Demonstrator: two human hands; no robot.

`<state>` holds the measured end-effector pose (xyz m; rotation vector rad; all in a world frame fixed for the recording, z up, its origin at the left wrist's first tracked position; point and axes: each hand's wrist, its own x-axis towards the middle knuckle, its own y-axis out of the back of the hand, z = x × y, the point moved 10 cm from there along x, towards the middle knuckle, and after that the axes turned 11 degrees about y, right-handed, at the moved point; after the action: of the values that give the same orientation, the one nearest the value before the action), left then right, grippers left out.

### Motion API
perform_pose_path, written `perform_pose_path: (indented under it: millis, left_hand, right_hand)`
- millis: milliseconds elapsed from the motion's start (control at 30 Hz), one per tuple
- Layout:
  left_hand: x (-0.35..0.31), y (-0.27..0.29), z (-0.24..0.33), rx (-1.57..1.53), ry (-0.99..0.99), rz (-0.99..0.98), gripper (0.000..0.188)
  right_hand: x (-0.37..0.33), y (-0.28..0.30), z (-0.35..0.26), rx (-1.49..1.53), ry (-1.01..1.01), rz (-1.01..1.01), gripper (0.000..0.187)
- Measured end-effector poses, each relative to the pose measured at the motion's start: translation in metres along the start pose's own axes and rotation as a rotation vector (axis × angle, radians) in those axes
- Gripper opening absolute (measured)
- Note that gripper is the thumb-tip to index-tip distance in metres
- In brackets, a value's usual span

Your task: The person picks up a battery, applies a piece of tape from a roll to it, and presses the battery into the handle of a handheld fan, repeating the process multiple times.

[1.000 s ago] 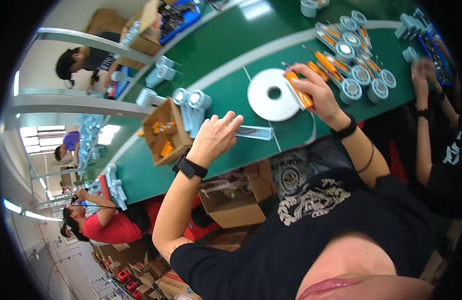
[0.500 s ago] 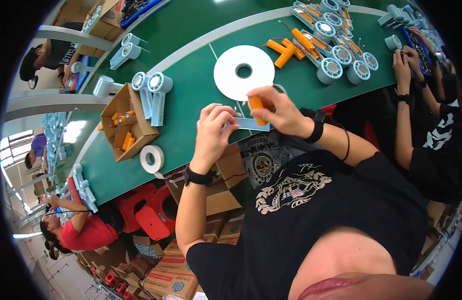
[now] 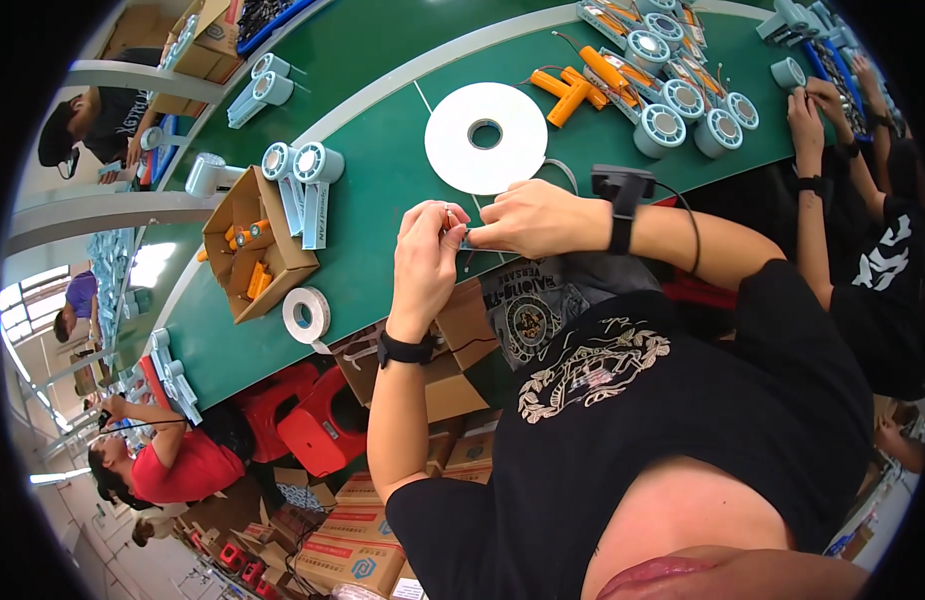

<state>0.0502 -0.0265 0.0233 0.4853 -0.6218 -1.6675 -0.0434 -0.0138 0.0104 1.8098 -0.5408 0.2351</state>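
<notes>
At the near edge of the green table (image 3: 367, 250), both hands meet over a pale blue strip (image 3: 482, 249), mostly hidden by them. The left hand's (image 3: 427, 250) fingers are nearly closed and seem to pinch its end, perhaps to steady it. The right hand's (image 3: 532, 220) fingers bend inward over it; how far they close, and on what, I cannot tell. At twelve o'clock from the hands a big white roll (image 3: 447, 150) lies flat, probably for easy reach. Orange batteries (image 3: 574, 98) lie crossed at one o'clock, with blue fans (image 3: 682, 97) grouped at two, likely keeping the near space free. At nine stands an open box (image 3: 290, 268) with orange pieces inside; at eight, a smaller roll (image 3: 320, 312).
</notes>
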Motion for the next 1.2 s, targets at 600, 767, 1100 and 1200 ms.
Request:
perform_pose_path:
  millis: [600, 767, 1100, 1200]
  left_hand:
    - [0.09, 0.02, 0.095, 0.169, -0.264, 0.006, 0.004]
    - [0.26, 0.06, 0.061, 0.182, -0.2, 0.3, 0.006]
    - [0.286, 0.036, 0.013, 0.545, -0.361, 0.477, 0.043]
    - [0.195, -0.015, 0.052, 0.07, -0.307, -0.207, 0.056]
  right_hand:
    - [-0.051, 0.081, 0.065, 0.072, -0.63, 0.597, 0.035]
    - [-0.116, 0.122, 0.039, -0.119, -0.682, 0.827, 0.039]
    - [-0.131, 0.057, 0.048, -0.028, -0.848, 0.531, 0.047]
    - [-0.143, 0.066, 0.056, -0.164, -0.866, 0.482, 0.044]
